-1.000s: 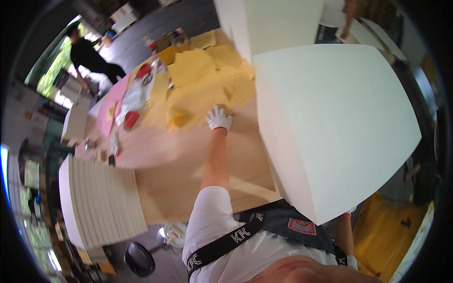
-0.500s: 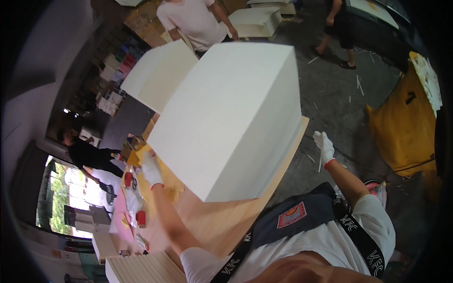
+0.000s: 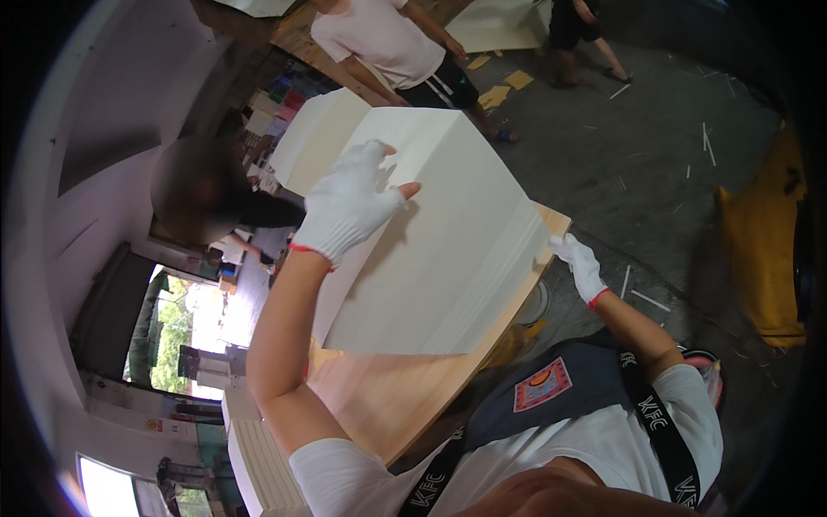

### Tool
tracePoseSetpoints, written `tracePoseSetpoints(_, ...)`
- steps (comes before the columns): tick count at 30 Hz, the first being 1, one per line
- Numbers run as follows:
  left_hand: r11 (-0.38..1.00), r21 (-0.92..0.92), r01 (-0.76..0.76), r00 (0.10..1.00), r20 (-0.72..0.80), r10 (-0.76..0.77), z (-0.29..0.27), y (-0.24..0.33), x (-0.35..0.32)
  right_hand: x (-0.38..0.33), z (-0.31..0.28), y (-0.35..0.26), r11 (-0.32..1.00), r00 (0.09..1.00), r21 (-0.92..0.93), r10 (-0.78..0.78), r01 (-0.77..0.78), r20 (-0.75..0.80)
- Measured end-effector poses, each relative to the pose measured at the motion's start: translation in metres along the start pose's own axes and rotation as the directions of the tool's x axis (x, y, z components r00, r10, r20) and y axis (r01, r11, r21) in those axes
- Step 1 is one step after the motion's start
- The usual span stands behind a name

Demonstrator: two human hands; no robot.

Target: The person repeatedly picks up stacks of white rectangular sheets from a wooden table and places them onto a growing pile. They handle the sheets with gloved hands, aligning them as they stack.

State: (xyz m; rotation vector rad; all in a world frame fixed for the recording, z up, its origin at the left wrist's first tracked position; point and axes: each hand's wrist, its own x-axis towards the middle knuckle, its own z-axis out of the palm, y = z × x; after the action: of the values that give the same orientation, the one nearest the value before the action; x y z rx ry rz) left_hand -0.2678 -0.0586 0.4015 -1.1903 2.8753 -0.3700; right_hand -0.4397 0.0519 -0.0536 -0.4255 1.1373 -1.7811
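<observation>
A tall stack of large white paper sheets [image 3: 439, 258] stands on a light wooden board or tabletop [image 3: 388, 392] in front of me. My left hand [image 3: 349, 207], in a white knit glove with bare thumb and fingertip, is raised over the stack's left upper part. Its fingers are spread and hold nothing; whether they touch the paper I cannot tell. My right hand [image 3: 581, 265], also gloved in white, is at the stack's right side, by the board's corner. Its fingers reach toward the sheet edges, with the fingertips partly hidden.
Another white stack [image 3: 319, 138] stands beyond mine. A person in a pale shirt [image 3: 388, 47] is close behind it, and another person in dark clothes [image 3: 202, 189] is at left. Paper strips [image 3: 708, 145] litter the dark floor. A yellow cover [image 3: 758, 250] hangs at right.
My left hand has risen from beside the stack to above it, fingers now spread. My right hand has come in to the stack's corner. The view has shifted, and the people have moved.
</observation>
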Motion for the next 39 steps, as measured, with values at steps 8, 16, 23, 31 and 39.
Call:
tracePoseSetpoints(8,0.996,-0.087,0.012,1.000,-0.026,-0.014,0.020,0.009,0.026,-0.007,-0.002,0.003,0.998,0.998,0.064,-0.014,0.009,0.067)
tracePoseSetpoints(16,0.959,-0.274,0.068,0.997,-0.003,-0.071,0.017,0.003,0.024,-0.012,0.001,0.016,0.996,0.990,0.065,0.052,-0.061,0.135)
tracePoseSetpoints(23,0.938,-0.329,0.107,0.994,0.013,-0.109,0.020,0.001,0.027,-0.021,-0.004,0.024,0.995,0.988,0.074,0.054,-0.065,0.145)
tracePoseSetpoints(31,0.940,-0.333,0.070,0.997,-0.003,-0.076,0.022,-0.004,0.029,-0.026,-0.004,0.024,0.993,0.992,0.076,0.084,-0.091,0.097)
tracePoseSetpoints(39,0.923,-0.376,0.082,0.997,0.017,-0.081,0.025,-0.009,0.032,-0.025,-0.007,0.031,0.992,0.992,0.083,0.087,-0.095,0.090)
